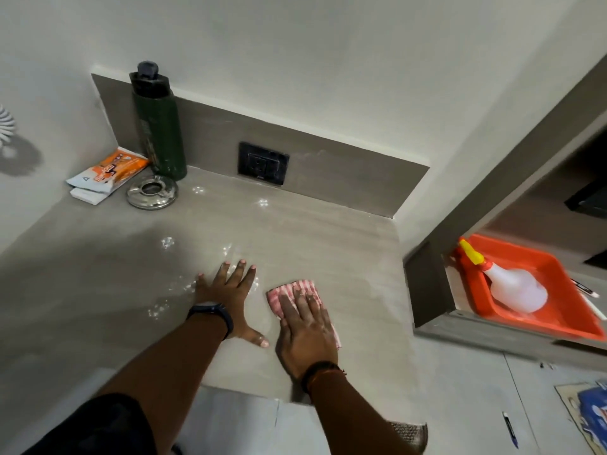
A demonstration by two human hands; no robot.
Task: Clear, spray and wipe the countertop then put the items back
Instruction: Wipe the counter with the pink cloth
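My right hand (305, 330) lies flat, pressing a pink checked cloth (297, 289) onto the grey countertop (312, 238). Just to its left, my left hand (226, 290) rests on the counter with fingers spread and holds nothing. Several small wet foam spots (167, 242) dot the surface around and beyond the left hand. At the back left corner stand a dark green bottle (159, 126), a round steel ashtray (152, 192) and an orange and white packet (108, 174). A white spray bottle (512, 287) with a yellow nozzle lies in an orange tray (568, 320) on a shelf at the right.
A black wall socket (262, 163) sits in the grey backsplash behind the counter. A grey shelf frame (427, 290) bounds the counter on the right. Below it, a pen (510, 428) and a blue printed item (594, 415) lie on a lower white surface.
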